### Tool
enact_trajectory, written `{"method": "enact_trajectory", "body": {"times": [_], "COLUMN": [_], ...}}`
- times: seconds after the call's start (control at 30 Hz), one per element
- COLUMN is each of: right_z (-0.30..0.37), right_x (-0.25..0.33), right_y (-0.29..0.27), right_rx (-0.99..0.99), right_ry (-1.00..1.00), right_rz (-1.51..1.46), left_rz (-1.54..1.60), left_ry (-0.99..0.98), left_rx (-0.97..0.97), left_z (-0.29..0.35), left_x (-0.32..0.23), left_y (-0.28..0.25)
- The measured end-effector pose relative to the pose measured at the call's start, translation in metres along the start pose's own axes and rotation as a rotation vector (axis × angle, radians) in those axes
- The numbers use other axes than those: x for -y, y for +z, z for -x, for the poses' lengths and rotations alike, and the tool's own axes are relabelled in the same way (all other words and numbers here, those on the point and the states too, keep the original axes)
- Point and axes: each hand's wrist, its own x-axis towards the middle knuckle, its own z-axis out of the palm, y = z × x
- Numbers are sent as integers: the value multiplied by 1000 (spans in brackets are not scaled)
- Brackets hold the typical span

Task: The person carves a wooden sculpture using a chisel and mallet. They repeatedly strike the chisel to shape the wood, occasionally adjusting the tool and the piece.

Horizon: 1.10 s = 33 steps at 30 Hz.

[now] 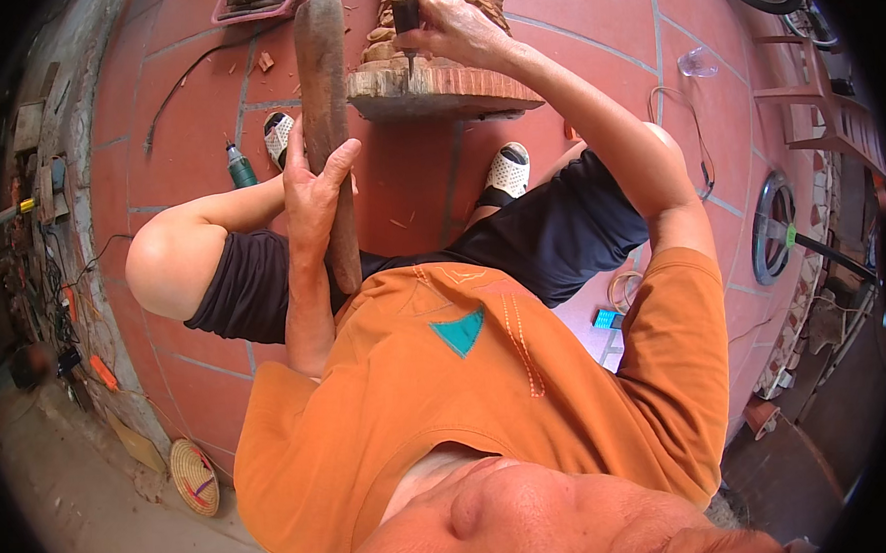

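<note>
My left hand (317,198) is closed around the lower part of a long, worn wooden club (322,73), which stands nearly upright in front of my lap. At the top of the view, my right hand (465,33) grips a chisel by its dark handle (405,16). The chisel's metal shank points down at the edge of a thick wooden base (443,91); whether its tip touches the wood I cannot tell. On that base rises a carved wooden figure (383,47), partly hidden behind the right hand and cut off by the upper edge.
Wood chips (265,61) lie on the red tiled floor (593,78). A green power tool (241,167) is beside my left shoe. At the far left stands a pink basket (221,12) holding tools. A plastic chair (804,89) and a wheel (773,227) are to the right.
</note>
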Motion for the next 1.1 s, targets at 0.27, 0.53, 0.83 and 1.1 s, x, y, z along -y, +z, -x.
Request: {"method": "enact_trajectory", "body": {"times": [0.27,0.53,0.83,1.1], "right_z": [0,-3,-2,-2], "right_x": [4,-2,5,6], "right_y": [6,13,12,11], "right_rx": [80,76,103,132], "right_ry": [-89,-104,-119,-119], "right_rz": [25,9,-3,23], "left_rz": [-25,-39,23,42], "left_ry": [1,-8,7,41], "left_rx": [-16,-12,-22,-15], "left_z": [-2,-1,-3,-4], "left_x": [4,0,1,2], "left_y": [-3,0,1,-1]}}
